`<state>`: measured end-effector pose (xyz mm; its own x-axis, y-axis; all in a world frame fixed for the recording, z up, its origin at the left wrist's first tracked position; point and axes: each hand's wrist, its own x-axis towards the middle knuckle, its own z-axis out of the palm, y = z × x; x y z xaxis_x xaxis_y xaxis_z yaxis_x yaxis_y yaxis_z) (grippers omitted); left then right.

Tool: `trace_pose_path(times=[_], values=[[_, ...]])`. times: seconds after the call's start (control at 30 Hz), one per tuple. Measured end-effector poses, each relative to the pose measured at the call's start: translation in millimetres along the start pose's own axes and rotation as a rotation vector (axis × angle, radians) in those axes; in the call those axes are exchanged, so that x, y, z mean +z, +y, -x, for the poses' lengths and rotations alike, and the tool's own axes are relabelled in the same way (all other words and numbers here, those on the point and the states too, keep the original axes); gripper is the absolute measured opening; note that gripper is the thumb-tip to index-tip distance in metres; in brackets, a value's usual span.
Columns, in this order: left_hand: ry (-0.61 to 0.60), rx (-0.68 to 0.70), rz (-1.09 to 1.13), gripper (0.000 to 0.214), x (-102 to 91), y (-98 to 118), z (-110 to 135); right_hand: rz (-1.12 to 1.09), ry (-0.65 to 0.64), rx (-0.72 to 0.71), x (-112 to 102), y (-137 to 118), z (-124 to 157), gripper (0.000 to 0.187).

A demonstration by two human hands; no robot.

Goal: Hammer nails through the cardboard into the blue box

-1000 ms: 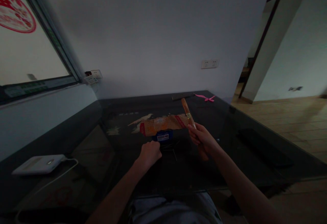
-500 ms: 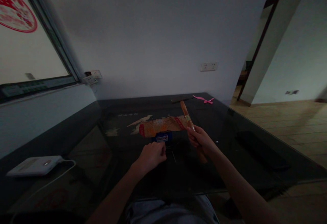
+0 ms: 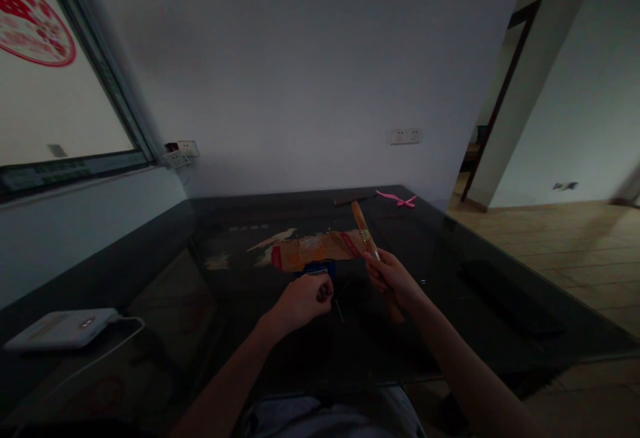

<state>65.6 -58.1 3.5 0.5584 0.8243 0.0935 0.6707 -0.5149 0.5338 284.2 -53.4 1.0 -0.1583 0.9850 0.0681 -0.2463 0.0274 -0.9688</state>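
Observation:
My right hand [image 3: 390,277] is closed round a long brown stick [image 3: 367,235] with a shiny band near its middle. The stick slants, its far end reaching up and left and its near end showing below my palm. Its exact kind is hard to make out in the dim light. My left hand [image 3: 313,298] is a loose fist over the table, fingers curled; whether anything is in them is hidden. Just behind it lies a blue packet [image 3: 323,268], partly covered by the hand. Beyond that is an orange and red patterned strip [image 3: 315,250]. A thin pale sliver [image 3: 339,310] lies beside my left hand.
The dark glossy table [image 3: 280,358] meets the wall. A white power bank [image 3: 65,329] with a cable lies left. A pink ribbon [image 3: 400,199] and a thin dark bar [image 3: 353,199] lie at the back. A long black case [image 3: 510,298] rests right.
My left hand has shifted slightly right and turned, so its curled fingers show more. The right hand and its stick stay nearly still, and the view has tilted slightly.

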Motion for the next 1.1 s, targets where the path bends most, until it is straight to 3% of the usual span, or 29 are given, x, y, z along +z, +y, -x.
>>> trace_pose_path(times=[0.83,1.1], values=[[0.044,0.053,0.131,0.010,-3.7,5,0,0.036,-0.003,0.002,0,1,0,0.040],[0.295,0.095,0.130,0.010,-40.8,4,4,0.022,-0.008,-0.007,-1,4,0,0.036]])
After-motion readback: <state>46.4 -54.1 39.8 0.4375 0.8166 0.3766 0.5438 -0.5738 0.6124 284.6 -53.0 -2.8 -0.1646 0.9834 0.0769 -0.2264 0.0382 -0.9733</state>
